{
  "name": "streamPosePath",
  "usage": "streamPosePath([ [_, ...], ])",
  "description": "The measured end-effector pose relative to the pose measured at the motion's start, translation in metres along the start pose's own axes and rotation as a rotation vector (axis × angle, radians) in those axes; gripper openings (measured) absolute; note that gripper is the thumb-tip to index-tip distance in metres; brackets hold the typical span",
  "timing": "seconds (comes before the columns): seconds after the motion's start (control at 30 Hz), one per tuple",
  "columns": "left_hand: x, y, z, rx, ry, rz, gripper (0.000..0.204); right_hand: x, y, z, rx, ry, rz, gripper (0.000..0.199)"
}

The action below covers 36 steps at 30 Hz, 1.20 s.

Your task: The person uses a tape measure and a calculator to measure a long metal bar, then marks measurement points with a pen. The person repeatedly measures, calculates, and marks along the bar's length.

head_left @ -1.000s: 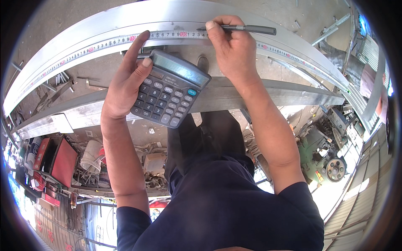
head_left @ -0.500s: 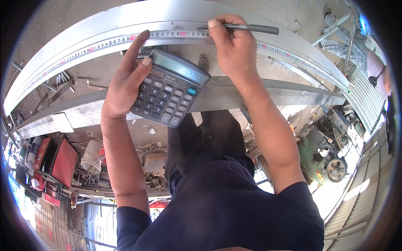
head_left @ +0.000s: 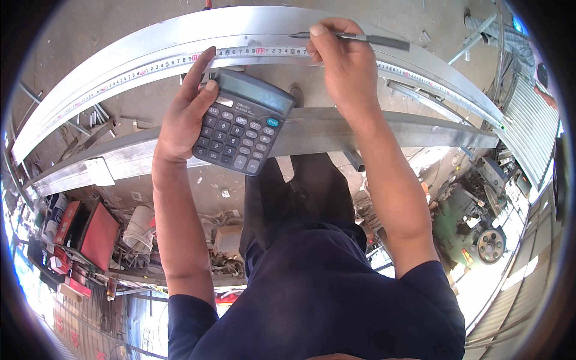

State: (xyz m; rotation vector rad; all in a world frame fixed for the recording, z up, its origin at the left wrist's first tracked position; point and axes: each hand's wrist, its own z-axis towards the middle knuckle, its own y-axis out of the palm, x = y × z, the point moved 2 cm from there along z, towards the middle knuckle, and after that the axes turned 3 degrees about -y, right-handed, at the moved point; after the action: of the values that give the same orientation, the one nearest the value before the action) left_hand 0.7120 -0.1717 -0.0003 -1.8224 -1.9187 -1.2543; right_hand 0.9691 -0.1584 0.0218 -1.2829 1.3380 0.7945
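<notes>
Calculator (head_left: 247,127) tilted in left hand (head_left: 183,123), between near beam (head_left: 414,129) and far metal profile (head_left: 264,21); thumb clamped on upper left edge, index finger stretched toward tape measure (head_left: 276,52), contact hard to tell. Pen (head_left: 387,44) pinched snugly in right hand (head_left: 351,72), tip aimed left, near profile's surface; touching or not, cannot tell. Possible trouble: slip or swivel of calculator, from one-sided support; sideways creep of tape on slick metal, from a nudge by either hand; misreading, from right fingers over part of scale. Profile long, smooth, satiny, smudged by tape, bowed by lens. Tape thin, pale, ribbon-like. Calculator slab-shaped, dark, apparently plastic, with rounded keys. Beam duller, grey, scuffed.
</notes>
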Motion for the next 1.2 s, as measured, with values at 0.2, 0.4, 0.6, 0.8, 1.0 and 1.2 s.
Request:
streamPosePath([
  [0.2, 0.004, 0.015, -0.025, 0.087, 0.034, -0.101, 0.054, -0.020, -0.012, -0.051, -0.035, -0.043, 0.086, 0.028],
  [0.4, 0.003, 0.019, -0.052, 0.117, -0.066, -0.149, 0.038, -0.032, -0.022, -0.138, -0.089, 0.092, 0.083, 0.034],
  [0.6, -0.001, 0.034, -0.080, 0.180, -0.105, -0.182, 0.037, -0.038, -0.008, -0.200, -0.244, 0.201, 0.146, 0.044],
  [0.8, -0.002, 0.045, -0.108, 0.224, -0.124, -0.148, 0.040, -0.047, -0.006, -0.229, -0.339, 0.229, 0.152, 0.040],
  [1.0, -0.006, 0.047, -0.124, 0.259, -0.104, -0.141, 0.041, -0.053, -0.004, -0.242, -0.323, 0.238, 0.168, 0.041],
  [1.2, -0.010, 0.046, -0.133, 0.284, -0.082, -0.142, 0.040, -0.052, 0.000, -0.248, -0.213, 0.195, 0.178, 0.041],
])
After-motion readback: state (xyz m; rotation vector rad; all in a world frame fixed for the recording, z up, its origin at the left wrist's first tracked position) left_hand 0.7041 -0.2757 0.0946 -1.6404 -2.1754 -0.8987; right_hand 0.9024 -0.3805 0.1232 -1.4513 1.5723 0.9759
